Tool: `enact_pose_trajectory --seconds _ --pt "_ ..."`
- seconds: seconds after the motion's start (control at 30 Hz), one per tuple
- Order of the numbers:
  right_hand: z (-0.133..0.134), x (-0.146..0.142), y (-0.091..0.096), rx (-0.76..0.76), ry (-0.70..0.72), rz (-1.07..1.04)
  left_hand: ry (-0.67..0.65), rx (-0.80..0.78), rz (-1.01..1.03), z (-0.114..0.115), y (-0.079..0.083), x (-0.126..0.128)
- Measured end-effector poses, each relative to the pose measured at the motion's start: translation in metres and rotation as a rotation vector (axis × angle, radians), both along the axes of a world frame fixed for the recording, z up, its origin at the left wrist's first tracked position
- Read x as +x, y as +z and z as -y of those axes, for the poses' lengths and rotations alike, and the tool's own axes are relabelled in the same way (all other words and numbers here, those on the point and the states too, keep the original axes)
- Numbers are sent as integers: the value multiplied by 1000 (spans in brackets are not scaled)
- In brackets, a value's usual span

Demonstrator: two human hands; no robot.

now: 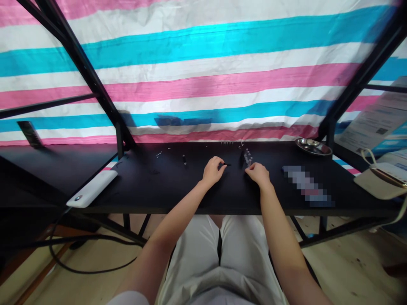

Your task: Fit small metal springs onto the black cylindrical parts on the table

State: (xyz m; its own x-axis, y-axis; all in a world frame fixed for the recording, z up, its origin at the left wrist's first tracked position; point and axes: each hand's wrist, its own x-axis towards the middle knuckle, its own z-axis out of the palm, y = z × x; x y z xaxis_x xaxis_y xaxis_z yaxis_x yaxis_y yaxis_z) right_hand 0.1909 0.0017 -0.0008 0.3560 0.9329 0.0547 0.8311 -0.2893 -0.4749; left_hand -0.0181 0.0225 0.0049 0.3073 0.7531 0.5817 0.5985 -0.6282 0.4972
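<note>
Over the middle of the black table, my left hand (213,170) is closed in a pinch on a thin black stick-like piece (228,164) that points to the right. My right hand (258,173) is also closed, its fingertips at the near end of a cluster of small clear upright pieces (247,156). Whatever lies between those fingertips is too small to make out. To the left of my left hand stands a small black cylinder with a pale base (184,160). A row of tiny clear pieces (227,142) lies along the back edge.
A white power strip-like box (93,189) with a black cable sits at the left end. Toward the right are a shiny metal dish (313,147), a blurred-out long item (307,186) and a beige bag (380,183). Black frame posts (119,127) flank the striped sheet (222,80) behind.
</note>
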Motion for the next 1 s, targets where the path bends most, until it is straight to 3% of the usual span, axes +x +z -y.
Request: enact_pose_trajectory --seconds 0.17,0.37,0.67,1.0 --pt "3 -22 3 109 261 -7 16 -34 227 0 -4 -5" --pt "6 -41 6 193 278 128 -15 -22 254 3 1 -7" --pt "10 -50 6 199 321 218 -62 55 160 12 7 -7" --pt "10 -52 4 222 333 144 -158 153 -31 22 12 -9"
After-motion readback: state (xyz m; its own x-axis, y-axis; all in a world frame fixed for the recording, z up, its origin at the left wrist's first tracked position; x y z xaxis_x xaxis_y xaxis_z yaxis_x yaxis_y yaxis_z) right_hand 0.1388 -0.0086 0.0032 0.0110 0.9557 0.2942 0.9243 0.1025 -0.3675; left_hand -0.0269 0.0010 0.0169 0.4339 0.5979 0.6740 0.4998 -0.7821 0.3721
